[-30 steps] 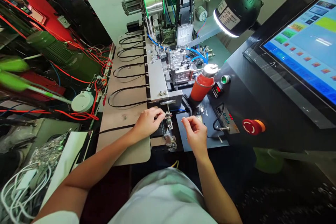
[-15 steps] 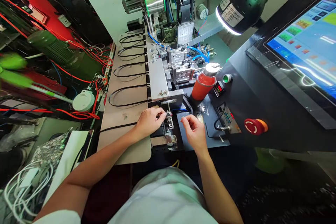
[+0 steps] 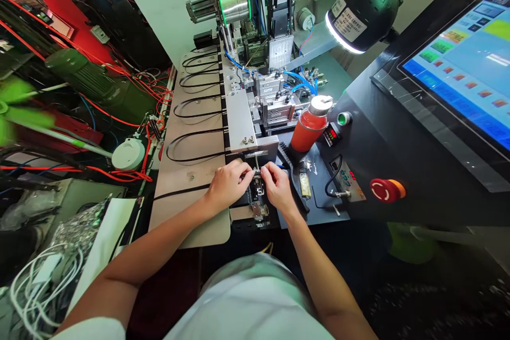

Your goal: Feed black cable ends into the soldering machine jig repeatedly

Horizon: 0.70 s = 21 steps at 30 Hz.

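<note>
My left hand [image 3: 230,183] is closed in a pinch over the small metal fixture [image 3: 258,191] at the machine's front end. A black cable [image 3: 181,191] runs across the beige plate and passes under this hand to its fingertips. On the fixture's other side my right hand [image 3: 279,186] has thumb and forefinger pressed together, almost meeting the left fingertips. Whatever lies between the right fingers is too small to make out. Just beyond both hands is a metal block [image 3: 266,144] at the end of the silver rail [image 3: 240,122].
Several looped black cables [image 3: 195,146] lie along the beige plate [image 3: 199,223]. To the right are a black brush [image 3: 295,178], an orange bottle [image 3: 308,127], a hex key [image 3: 316,199] and a red emergency stop button [image 3: 385,190]. A lit lamp [image 3: 358,13] hangs above, beside a touchscreen [image 3: 470,58].
My right hand has moved left and forward, from above the dark plate to the fixture beside my left hand. The brush handle and a small yellowish piece are now uncovered. My left hand has barely shifted.
</note>
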Motion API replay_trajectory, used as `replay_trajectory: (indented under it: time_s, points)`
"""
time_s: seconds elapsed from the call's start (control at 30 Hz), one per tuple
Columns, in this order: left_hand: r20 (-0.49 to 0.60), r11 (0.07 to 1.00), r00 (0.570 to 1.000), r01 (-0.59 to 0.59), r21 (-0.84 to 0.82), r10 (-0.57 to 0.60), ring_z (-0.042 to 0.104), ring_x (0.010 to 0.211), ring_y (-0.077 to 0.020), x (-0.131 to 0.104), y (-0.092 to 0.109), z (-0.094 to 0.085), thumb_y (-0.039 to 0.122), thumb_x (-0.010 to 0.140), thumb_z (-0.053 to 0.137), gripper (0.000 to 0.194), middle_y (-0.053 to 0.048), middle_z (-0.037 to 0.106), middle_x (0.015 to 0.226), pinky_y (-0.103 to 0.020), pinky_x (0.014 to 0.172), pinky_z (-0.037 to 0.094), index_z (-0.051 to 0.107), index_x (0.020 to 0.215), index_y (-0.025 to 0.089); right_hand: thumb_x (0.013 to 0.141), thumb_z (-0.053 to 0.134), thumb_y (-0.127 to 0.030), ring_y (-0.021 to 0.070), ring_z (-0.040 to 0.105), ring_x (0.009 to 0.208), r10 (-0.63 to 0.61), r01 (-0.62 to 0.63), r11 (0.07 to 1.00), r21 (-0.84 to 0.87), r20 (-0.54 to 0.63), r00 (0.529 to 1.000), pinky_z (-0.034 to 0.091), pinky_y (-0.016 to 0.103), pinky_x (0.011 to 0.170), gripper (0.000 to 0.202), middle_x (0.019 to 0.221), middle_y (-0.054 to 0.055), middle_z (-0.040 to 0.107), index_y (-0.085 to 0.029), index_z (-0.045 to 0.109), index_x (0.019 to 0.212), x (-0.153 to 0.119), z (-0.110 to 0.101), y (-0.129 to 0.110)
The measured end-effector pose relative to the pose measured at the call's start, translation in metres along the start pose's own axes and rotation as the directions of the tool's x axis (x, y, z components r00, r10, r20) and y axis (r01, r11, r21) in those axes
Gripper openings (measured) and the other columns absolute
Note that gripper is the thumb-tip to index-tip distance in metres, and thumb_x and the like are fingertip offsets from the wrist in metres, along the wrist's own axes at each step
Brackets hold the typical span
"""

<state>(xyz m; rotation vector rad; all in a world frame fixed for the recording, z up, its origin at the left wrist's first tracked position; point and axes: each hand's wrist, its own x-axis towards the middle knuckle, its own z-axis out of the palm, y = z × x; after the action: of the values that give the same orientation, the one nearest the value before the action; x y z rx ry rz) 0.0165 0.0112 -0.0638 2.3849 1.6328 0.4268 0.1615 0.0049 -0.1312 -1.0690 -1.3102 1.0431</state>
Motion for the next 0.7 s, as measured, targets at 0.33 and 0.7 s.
replay_trajectory:
  time_s: [0.33,0.7]
  points:
    - [0.019,0.664,0.799,-0.513,0.545,0.602,0.056,0.066,-0.0145,-0.008,-0.002,-0.009,0.01,0.096,0.041,0.028,-0.003,0.064,0.079,-0.027,0.053,0.037,0.067,0.105,0.015,0.092,0.047,-0.039,0.0117,0.035,0.057,0.02,-0.017,0.995,0.099,-0.03,0.999,0.028,0.026,0.053,0.031,0.061,-0.004,0.038,-0.021,0.044,0.068,-0.002,0.003,0.008]
    - [0.023,0.971,0.994,-0.107,0.212,0.104,0.063,0.076,-0.014,-0.015,-0.015,-0.02,0.026,0.096,0.049,0.018,-0.002,0.065,0.091,-0.023,0.065,0.046,0.066,0.101,0.02,0.096,0.039,-0.028,0.0144,0.05,0.066,-0.093,0.067,0.96,-0.27,-0.085,0.992,0.037,0.027,0.063,0.025,0.072,0.002,0.056,-0.019,0.054,0.078,-0.008,-0.017,-0.005]
